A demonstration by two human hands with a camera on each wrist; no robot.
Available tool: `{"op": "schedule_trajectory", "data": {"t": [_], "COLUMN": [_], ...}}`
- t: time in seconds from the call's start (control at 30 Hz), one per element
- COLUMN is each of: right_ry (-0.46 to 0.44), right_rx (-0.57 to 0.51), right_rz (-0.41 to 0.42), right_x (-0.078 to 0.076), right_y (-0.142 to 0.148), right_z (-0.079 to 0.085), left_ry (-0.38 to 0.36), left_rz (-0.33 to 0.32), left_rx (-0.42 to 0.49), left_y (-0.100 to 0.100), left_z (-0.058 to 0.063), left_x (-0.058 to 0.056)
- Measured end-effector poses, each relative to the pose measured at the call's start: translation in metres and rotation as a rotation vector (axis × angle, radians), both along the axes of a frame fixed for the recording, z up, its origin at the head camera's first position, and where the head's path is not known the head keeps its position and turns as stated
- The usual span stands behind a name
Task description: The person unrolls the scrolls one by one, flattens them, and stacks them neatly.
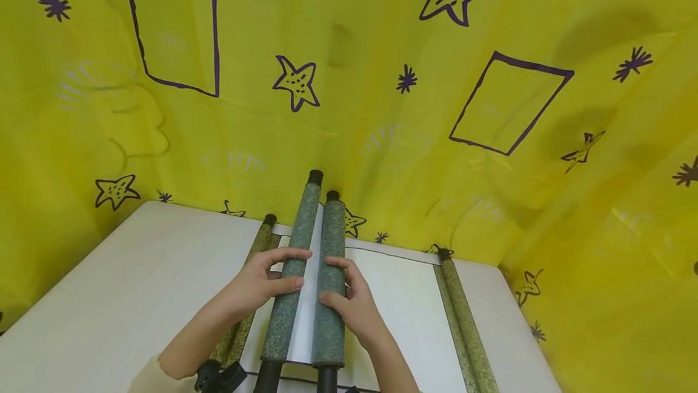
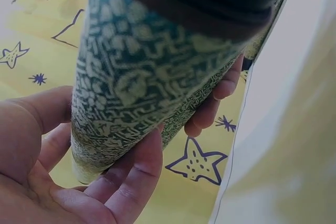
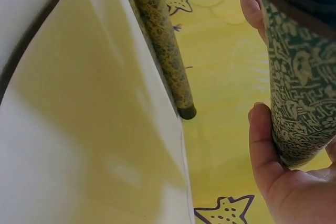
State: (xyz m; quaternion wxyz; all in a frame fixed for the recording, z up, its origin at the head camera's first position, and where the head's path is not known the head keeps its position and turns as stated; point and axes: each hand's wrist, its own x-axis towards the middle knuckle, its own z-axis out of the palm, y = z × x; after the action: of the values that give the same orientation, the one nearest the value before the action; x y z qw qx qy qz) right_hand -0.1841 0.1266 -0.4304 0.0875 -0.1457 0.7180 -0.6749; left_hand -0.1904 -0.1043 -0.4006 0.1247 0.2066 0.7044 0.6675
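A green patterned scroll is held up in the middle of the head view, its two rolls close side by side with black end knobs. My left hand (image 1: 252, 281) grips the left roll (image 1: 303, 223), fingers over the top and thumb along its near side. My right hand (image 1: 357, 305) holds the right roll (image 1: 334, 232) between thumb and fingers. A narrow white strip (image 1: 303, 326) shows between the rolls. Up close in the left wrist view, fingers curl under the woven green cover (image 2: 136, 82). The right wrist view shows the thumb (image 3: 262, 140) against the other roll (image 3: 302, 93).
Beneath lies another scroll, spread out: a white sheet (image 1: 400, 308) between an olive patterned left roll (image 1: 260, 244) and right roll (image 1: 469, 320). It rests on a white table (image 1: 131, 296). A yellow cloth (image 1: 360, 108) with purple stars and frames hangs behind and to the sides.
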Motion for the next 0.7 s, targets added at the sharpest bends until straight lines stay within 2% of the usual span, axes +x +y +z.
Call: {"op": "schedule_trajectory", "data": {"t": [0.3,0.57,0.7], "right_ry": [0.033,0.023,0.017], "right_rx": [0.028,0.066,0.051], "right_rz": [-0.009,-0.064,-0.043], "right_x": [-0.0008,0.0015,0.0004], "right_y": [0.0028,0.0033,0.0039], "right_z": [0.0008,0.0041,0.0023], "left_ry": [0.021,0.026,0.033], "left_rz": [0.005,-0.006,-0.008], "left_rx": [-0.005,-0.001,-0.004], "left_y": [-0.001,-0.0019,-0.0024], "left_z": [0.003,0.0091,0.0097], "left_x": [0.0026,0.0067,0.0072]}}
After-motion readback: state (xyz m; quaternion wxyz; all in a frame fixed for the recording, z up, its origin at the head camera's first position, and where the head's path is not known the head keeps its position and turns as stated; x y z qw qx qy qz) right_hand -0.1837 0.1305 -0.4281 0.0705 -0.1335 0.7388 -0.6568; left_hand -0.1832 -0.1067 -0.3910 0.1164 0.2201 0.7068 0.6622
